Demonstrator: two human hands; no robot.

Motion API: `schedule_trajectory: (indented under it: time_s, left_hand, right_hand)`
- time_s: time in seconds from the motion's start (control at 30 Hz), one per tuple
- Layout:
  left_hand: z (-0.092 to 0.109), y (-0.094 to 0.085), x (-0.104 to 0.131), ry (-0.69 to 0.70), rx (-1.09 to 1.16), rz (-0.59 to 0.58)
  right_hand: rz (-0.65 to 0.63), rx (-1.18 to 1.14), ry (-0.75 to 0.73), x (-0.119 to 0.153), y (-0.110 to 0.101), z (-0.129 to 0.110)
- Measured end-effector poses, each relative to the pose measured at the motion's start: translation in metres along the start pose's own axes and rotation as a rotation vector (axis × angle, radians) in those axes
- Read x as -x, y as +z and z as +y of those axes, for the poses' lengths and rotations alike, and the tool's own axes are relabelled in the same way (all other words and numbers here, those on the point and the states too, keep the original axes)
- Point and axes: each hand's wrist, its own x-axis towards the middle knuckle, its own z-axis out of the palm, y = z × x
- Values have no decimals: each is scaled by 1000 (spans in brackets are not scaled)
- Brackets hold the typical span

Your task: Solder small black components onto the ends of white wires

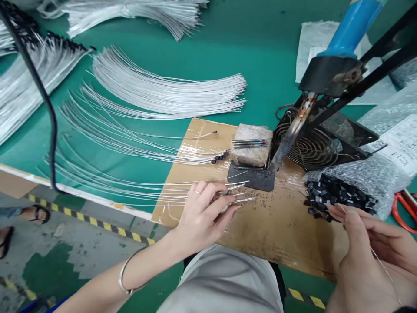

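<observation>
My left hand is closed over several thin white wires, whose tips stick out to its right above the brown board. In my right hand, thumb and fingers pinch a thin solder-like wire beside a pile of small black connectors. A soldering iron with a blue handle hangs tip down in a stand, near a fibrous block on the board. Further wires with black ends lie above my left hand.
A large bundle of white wires lies at the back. A round-grilled fan stands behind the iron. Red scissors and plastic bags are at the right. A black cable hangs at the left.
</observation>
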Motion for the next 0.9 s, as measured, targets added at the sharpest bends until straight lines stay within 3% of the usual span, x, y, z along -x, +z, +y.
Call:
schedule_trajectory:
  time_s: [0.27,0.47,0.9]
  left_hand:
    - [1,4,-2,-24,21,29]
    - [5,0,-4,17,-23,46]
    - [21,-18,-6,-38,26,8]
  right_hand:
    - [140,-40,39,0,14,-13]
    - [198,-21,-40,-1,11,-6]
    - [-10,194,-71,-1,-10,10]
